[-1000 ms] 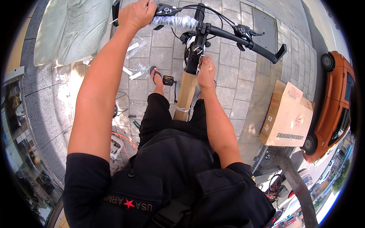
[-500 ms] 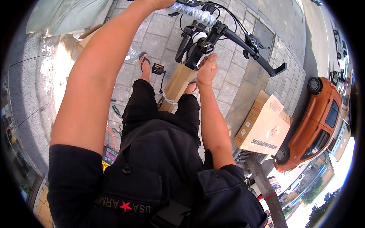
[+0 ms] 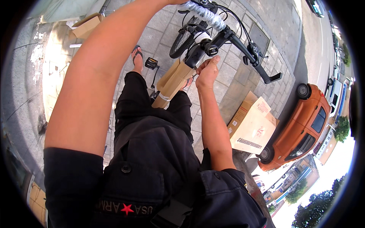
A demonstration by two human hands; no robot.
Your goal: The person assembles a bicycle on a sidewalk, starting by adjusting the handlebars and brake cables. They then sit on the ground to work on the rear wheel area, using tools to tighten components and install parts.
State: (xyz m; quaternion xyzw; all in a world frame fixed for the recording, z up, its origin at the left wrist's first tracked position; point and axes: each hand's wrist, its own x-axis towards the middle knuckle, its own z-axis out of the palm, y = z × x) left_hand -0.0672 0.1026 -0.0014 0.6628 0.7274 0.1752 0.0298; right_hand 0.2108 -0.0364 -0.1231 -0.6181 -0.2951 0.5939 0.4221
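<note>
A bicycle stands between my legs, its black handlebar (image 3: 242,48) running across the upper middle. Bubbly clear plastic wraps the bar's left part. My left hand (image 3: 177,1) is closed at the bar's left end; the top edge cuts most of it off. Just below the black stem (image 3: 211,48), my right hand (image 3: 208,72) has its thumb and fingers pinched together beside the frame. Whatever they hold, if anything, is hidden. Brown cardboard (image 3: 175,80) covers the frame tube, bound by a white tie. The front wheel (image 3: 185,42) shows beyond, with a pedal (image 3: 151,63) at the left.
An upright cardboard box (image 3: 251,127) with raised flaps stands at the right. Past it an orange car (image 3: 300,131) is parked by the road. Another opened carton (image 3: 88,26) lies at the upper left. Grey paving (image 3: 224,81) surrounds the bicycle.
The view has shifted, so the handlebar sits further right and more of the front wheel shows. The tools at the lower left have left the picture. My right hand stays by the stem.
</note>
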